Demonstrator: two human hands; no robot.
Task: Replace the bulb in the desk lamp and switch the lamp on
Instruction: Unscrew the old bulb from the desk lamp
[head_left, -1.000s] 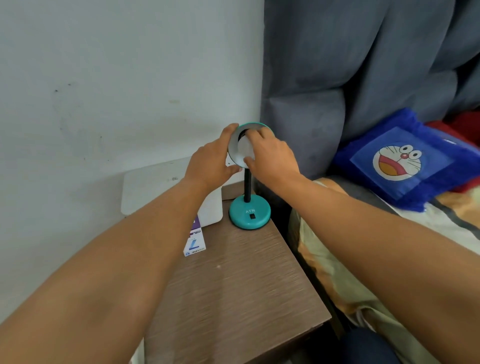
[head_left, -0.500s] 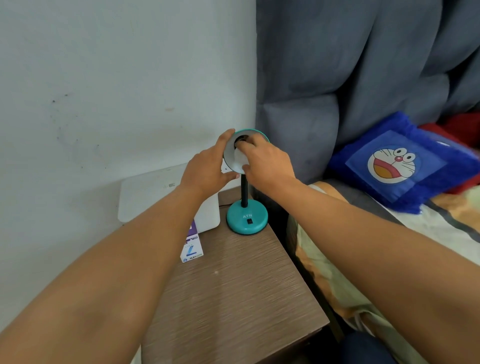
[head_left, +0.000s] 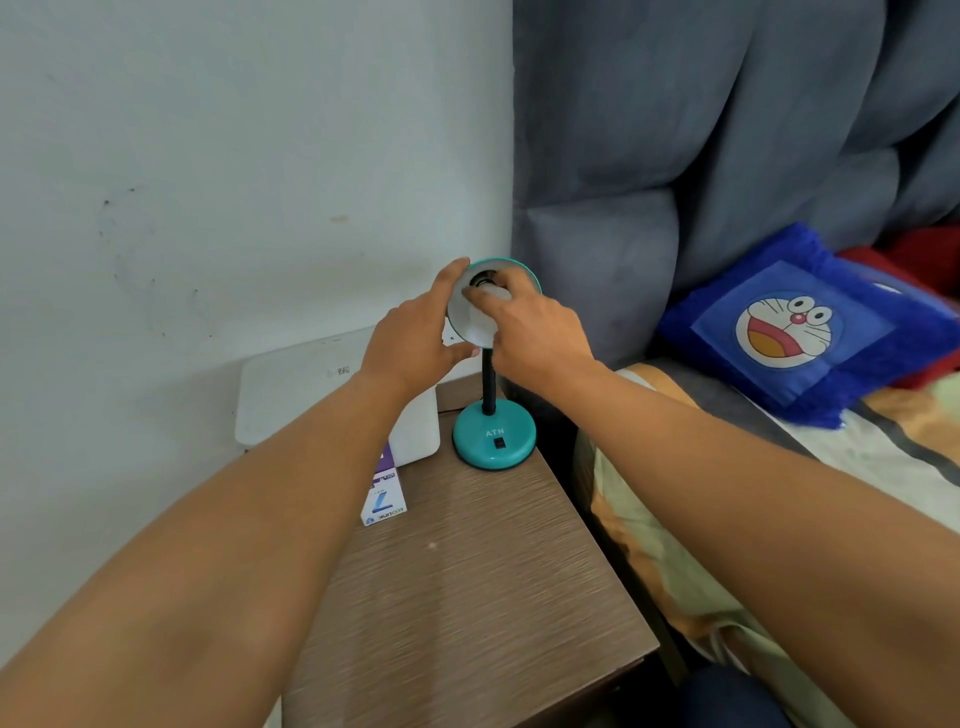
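Observation:
A small teal desk lamp stands at the back of the wooden bedside table, its round base (head_left: 493, 436) carrying a black switch (head_left: 499, 442) and a black neck rising from it. The teal shade (head_left: 470, 325), white inside, faces me. My left hand (head_left: 415, 338) grips the shade's left rim. My right hand (head_left: 530, 327) reaches into the shade, its fingers closed round the white bulb (head_left: 493, 295) at the dark socket. Most of the bulb is hidden by those fingers.
A purple and white bulb box (head_left: 384, 499) stands on the table (head_left: 467, 597) beside a white flat device (head_left: 291, 395) against the wall. To the right are a bed with a patterned sheet (head_left: 857, 467), a blue cartoon cushion (head_left: 795, 332) and a grey padded headboard (head_left: 675, 156).
Both hands stay on the lamp head. My right fingers have shifted round the bulb inside the shade, uncovering the dark socket. The view has drifted slightly.

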